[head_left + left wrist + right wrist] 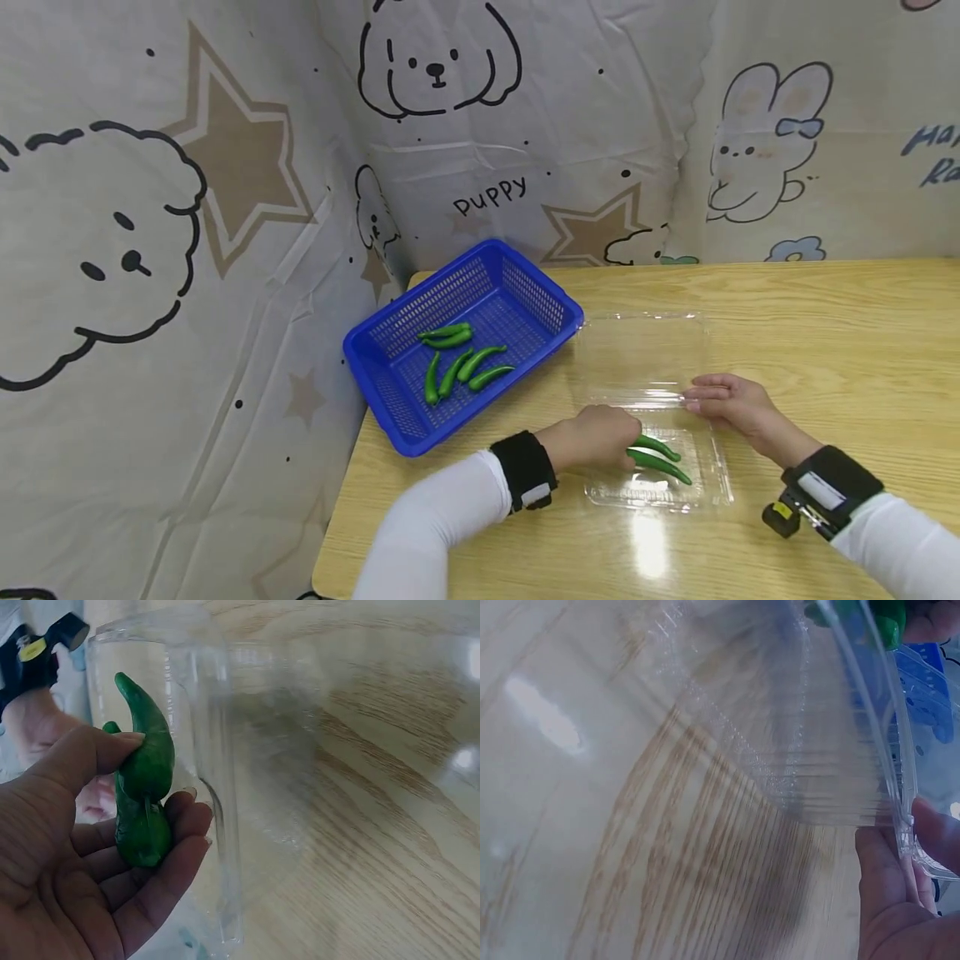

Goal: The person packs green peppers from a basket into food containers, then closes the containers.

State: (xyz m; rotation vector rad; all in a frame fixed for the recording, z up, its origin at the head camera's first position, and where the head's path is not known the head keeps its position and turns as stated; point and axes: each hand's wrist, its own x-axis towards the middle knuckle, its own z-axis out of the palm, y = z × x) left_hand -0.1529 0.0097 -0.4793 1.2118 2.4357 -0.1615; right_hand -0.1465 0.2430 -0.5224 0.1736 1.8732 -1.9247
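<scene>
Two green chili peppers (147, 761) are pinched between the thumb and fingers of my left hand (600, 437). In the head view these peppers (660, 462) are over the lower half of a clear plastic clamshell box (645, 497), whose lid (641, 354) lies open toward the back. With thumb and fingers, my right hand (753, 417) grips the box's right edge near the hinge; the right wrist view shows the thumb on one side of the clear rim (904, 817) and fingers on the other.
A blue plastic basket (551, 287) stands at the table's left, with several green chili peppers (453, 375) inside. The wooden table (847, 333) meets a cloth printed with cartoon animals (465, 150) at the back and left.
</scene>
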